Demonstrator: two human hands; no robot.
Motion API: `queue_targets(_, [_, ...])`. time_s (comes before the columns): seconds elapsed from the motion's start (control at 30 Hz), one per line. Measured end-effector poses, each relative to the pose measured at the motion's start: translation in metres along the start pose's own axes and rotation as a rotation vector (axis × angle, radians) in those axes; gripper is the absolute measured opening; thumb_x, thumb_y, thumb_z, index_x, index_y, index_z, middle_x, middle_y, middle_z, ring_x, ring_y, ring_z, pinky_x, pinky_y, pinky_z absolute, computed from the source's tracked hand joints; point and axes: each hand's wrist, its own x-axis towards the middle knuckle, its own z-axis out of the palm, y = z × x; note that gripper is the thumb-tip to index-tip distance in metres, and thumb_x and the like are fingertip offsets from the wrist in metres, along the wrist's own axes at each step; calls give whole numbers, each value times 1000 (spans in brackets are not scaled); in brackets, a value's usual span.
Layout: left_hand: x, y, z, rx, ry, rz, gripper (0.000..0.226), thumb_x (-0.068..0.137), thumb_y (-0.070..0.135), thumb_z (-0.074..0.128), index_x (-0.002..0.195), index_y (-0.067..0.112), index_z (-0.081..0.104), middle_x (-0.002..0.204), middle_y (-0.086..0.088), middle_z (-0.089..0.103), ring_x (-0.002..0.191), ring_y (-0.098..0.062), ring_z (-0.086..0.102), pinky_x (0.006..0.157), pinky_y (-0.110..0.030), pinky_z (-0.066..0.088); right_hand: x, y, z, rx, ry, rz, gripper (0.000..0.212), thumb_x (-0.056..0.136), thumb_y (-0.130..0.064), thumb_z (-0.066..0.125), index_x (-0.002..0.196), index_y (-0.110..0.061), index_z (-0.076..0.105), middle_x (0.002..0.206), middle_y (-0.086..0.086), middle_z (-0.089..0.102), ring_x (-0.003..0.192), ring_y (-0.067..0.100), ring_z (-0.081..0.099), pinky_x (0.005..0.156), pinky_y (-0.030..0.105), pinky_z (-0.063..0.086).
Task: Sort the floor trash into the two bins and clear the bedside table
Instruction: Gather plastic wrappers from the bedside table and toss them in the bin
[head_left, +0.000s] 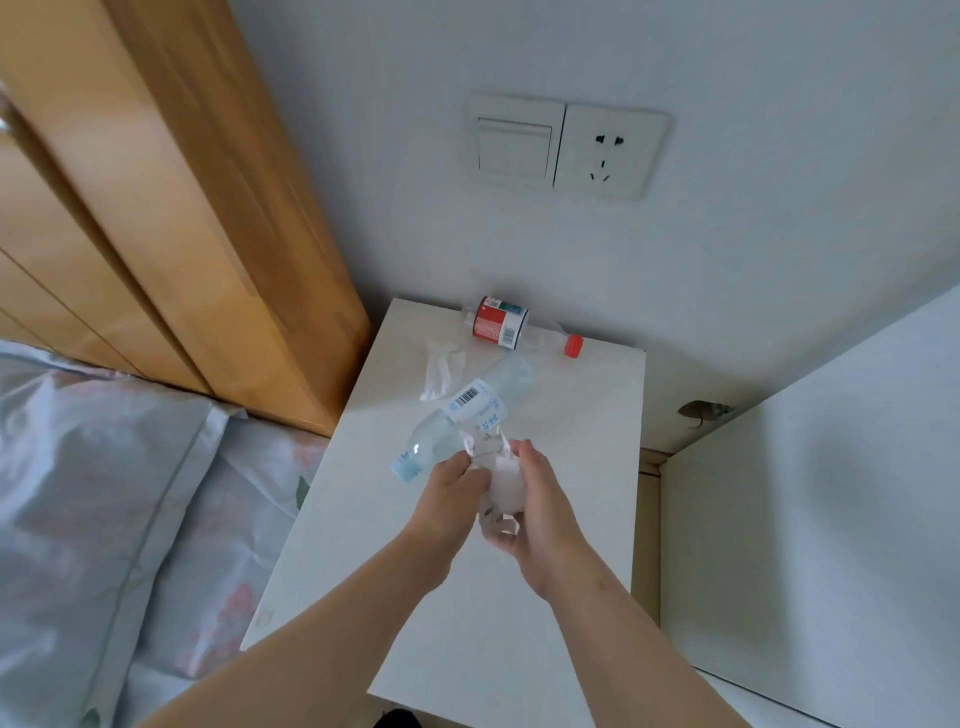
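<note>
Over the white bedside table (571, 467) my left hand (449, 499) and my right hand (540, 514) meet around a wad of crumpled white paper (501, 483), fingers of both curled on it. A clear plastic bottle with a pale blue cap (467, 410) lies on its side just beyond my hands. At the table's back edge lies a clear bottle with a red label and red cap (511, 325). A crumpled white tissue (441, 366) lies between the two bottles.
A bed with a floral pillow (93, 493) is at the left, a wooden headboard (182, 234) behind it. A white cabinet panel (805, 545) stands at the right. On the wall above are a switch (514, 140) and a socket (610, 153).
</note>
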Motion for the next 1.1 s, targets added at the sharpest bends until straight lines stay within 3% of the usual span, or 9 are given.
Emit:
queue_targets(0.1, [-1,13,15,24,117,-23,15,88,16,42,93,14,57,101,3,55,93,-13,55,77,-26,48,-9,-10,3,28,-112,-33,38,95,-48,33,110,-29,62,113,1,69,102,12,64,82,33,50])
queue_targets(0.2, [-6,27,26,-86,131,-26,25,87,36,43,103,25,58,118,1,56,112,-16,54,88,-34,47,-23,-24,7,10,-153,-80,27,99,-36,35,103,-22,57,102,-1,68,93,8,64,66,22,51])
queue_targets(0.33, [-8,43,32,-248,40,-55,28,97,46,34,105,31,56,102,4,62,97,-7,57,66,-23,44,-18,-32,5,-112,-49,-144,20,89,-30,56,108,-25,60,102,-2,71,91,16,69,76,35,57])
queue_targets(0.47, [7,46,21,-183,68,-42,24,98,43,35,108,30,53,98,11,55,98,-7,49,89,-22,36,-10,-42,5,-143,64,-150,17,81,-11,52,96,-12,60,68,6,56,56,18,44,55,29,37])
queue_targets(0.53, [22,49,11,-44,152,-53,25,100,31,37,121,25,48,113,5,51,107,-13,44,94,-27,34,-4,-46,3,-123,114,-144,13,81,-6,51,89,-15,58,65,5,51,57,18,40,56,28,33])
queue_targets(0.73, [91,59,-31,356,337,-29,35,94,5,34,119,20,54,132,-2,45,86,-12,50,58,-19,39,43,-49,1,-108,299,-111,10,80,-2,50,83,-11,48,80,8,48,72,22,40,58,30,34])
queue_targets(0.8, [120,54,-43,500,276,-5,37,94,5,36,120,23,55,144,-1,31,99,-14,49,65,-18,43,60,-50,5,-120,331,-97,9,81,-3,51,82,-11,48,80,8,50,71,23,43,60,31,37])
queue_targets(0.9, [152,48,-50,710,160,-31,41,97,11,36,127,36,50,155,3,9,135,-26,23,96,-27,40,77,-49,5,-134,386,-94,8,82,-4,53,82,-11,49,80,8,51,70,23,45,62,32,40])
queue_targets(1.1, [186,30,-60,1093,10,-71,58,93,4,38,135,45,35,154,5,7,128,-25,26,95,-29,37,90,-46,7,-151,442,-70,7,82,-4,52,79,-10,49,76,9,50,67,24,43,56,28,39])
